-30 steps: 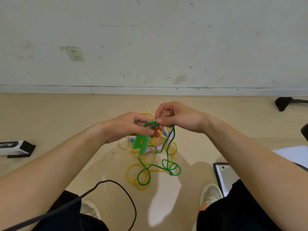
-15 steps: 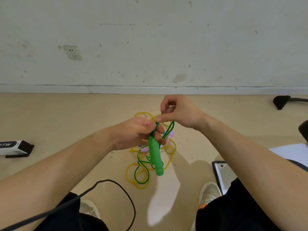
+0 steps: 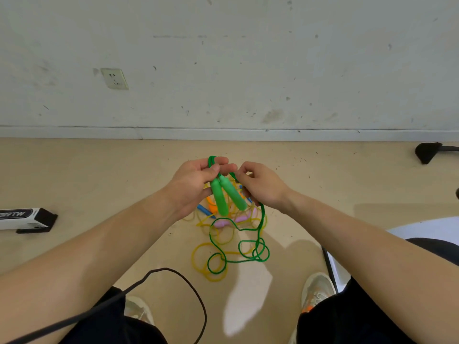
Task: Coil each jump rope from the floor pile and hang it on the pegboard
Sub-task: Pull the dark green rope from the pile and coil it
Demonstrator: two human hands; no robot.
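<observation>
My left hand [image 3: 196, 184] pinches the green jump rope [image 3: 238, 249] at the top of its two green handles [image 3: 224, 196], which hang side by side below my fingers; a short loop of cord sticks up above them. My right hand [image 3: 263, 186] grips the green cord just right of the handles. From there the cord drops and lies in loose loops on the floor. Under it sits the floor pile [image 3: 216, 232]: a yellow rope, pink handles, and blue and orange handles. No pegboard is in view.
The wall and baseboard [image 3: 223, 132] run close behind the pile. A black-and-white box [image 3: 24, 219] lies at the left, a black cable [image 3: 183, 289] loops near my knees, a tablet-like slab [image 3: 332, 266] sits by my right shoe, and a black object [image 3: 427, 152] is far right.
Both hands rose and shifted left. The two green handles now hang together from my left fingers, and my right hand slid down to take the cord beside them.
</observation>
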